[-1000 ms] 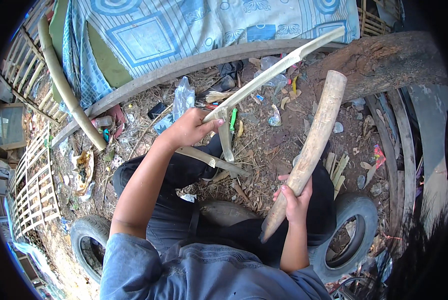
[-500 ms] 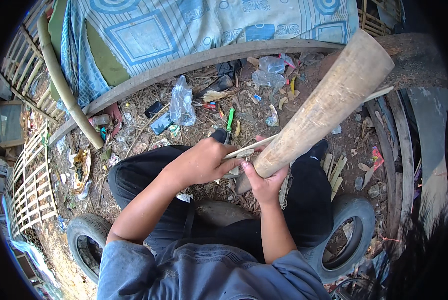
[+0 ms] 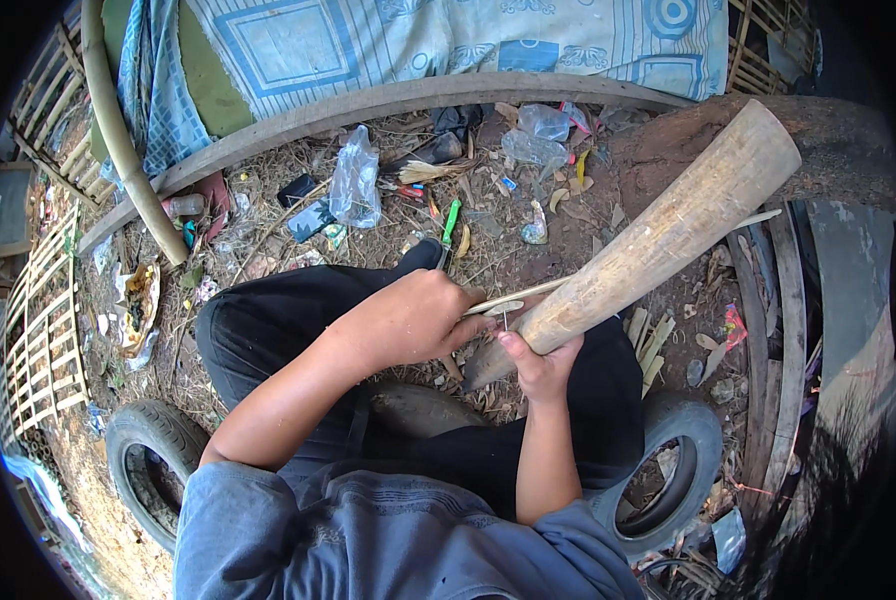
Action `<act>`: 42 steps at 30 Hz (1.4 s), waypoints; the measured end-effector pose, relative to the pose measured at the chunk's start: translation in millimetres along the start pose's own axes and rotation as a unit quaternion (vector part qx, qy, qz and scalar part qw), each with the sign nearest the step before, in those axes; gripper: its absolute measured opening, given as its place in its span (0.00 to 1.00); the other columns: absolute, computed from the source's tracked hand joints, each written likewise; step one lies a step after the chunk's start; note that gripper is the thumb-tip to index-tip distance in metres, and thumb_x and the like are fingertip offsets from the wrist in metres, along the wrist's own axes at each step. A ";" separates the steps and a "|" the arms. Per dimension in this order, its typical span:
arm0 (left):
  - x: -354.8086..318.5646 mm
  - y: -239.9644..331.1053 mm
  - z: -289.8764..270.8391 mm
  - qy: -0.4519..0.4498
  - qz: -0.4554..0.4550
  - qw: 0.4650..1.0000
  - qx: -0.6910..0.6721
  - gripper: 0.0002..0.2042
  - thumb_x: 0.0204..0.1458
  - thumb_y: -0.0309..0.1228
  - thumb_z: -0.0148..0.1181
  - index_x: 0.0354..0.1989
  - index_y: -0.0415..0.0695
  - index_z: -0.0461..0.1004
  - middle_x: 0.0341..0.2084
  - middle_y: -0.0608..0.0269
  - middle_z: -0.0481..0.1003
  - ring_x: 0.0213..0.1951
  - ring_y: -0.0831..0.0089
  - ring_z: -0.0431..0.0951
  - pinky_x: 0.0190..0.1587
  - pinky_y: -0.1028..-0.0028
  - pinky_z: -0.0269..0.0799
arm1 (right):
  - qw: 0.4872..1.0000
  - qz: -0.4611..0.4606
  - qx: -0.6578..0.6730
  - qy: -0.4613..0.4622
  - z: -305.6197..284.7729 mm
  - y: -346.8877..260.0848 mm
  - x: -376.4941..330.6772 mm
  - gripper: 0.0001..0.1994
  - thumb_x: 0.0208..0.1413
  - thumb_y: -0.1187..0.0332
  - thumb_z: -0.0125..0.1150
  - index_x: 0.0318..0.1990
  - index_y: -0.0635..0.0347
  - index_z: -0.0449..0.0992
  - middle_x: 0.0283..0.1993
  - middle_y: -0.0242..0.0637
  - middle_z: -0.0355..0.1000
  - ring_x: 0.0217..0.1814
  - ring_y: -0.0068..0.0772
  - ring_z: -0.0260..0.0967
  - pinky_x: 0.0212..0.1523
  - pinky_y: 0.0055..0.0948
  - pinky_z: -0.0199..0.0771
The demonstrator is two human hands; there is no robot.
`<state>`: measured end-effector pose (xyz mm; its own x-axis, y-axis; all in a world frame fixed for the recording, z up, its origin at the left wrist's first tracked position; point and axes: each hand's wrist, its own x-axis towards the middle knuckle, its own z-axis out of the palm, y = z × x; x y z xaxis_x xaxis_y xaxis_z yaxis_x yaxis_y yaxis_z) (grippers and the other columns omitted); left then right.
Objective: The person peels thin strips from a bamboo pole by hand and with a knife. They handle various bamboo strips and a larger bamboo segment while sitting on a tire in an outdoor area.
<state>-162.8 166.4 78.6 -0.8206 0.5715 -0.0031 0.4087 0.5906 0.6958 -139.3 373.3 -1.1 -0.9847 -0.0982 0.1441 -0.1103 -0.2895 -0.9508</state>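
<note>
My left hand (image 3: 418,322) is closed on a thin bamboo strip (image 3: 498,303), pinched between thumb and fingers. From there the strip slants up and right behind a thick, pale, tapered wooden pole (image 3: 658,245), and its tip shows past the pole's wide end. Around the pole's lower part, my right hand (image 3: 546,372) is closed, with its thumb lying on the near side. A small, thin upright sliver shows just above that thumb; I cannot tell what it is. The pole leans right, its narrow end low between my legs.
A green-handled knife (image 3: 451,222) lies by my foot. Plastic bags (image 3: 355,180) and litter cover the ground ahead. Tyres (image 3: 153,470) flank me. Beyond are a curved plank (image 3: 408,100) and a blue patterned cloth (image 3: 388,50); bamboo strips (image 3: 653,350) lie by my right knee.
The wooden pole's wide end has swung down and slightly right, so it leans lower. Both hands keep their holds. The whole view has shifted slightly.
</note>
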 end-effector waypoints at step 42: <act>315.6 -149.7 26.1 -0.166 0.099 0.933 0.305 0.33 0.40 0.65 0.64 0.30 0.40 0.81 0.24 0.48 0.79 0.34 0.49 0.82 0.38 0.56 0.77 | 0.939 0.108 0.023 0.327 -85.6 97.8 200.0 0.31 0.51 0.78 0.68 0.61 0.62 0.58 0.49 0.43 0.70 0.42 0.33 0.73 0.30 0.33 0.78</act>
<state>-472.5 273.2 -45.3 -0.5776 0.7886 -0.2110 0.7731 0.6114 0.1686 -358.6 406.9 -88.8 -0.8579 0.4410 -0.2636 0.0919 -0.3730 -0.9233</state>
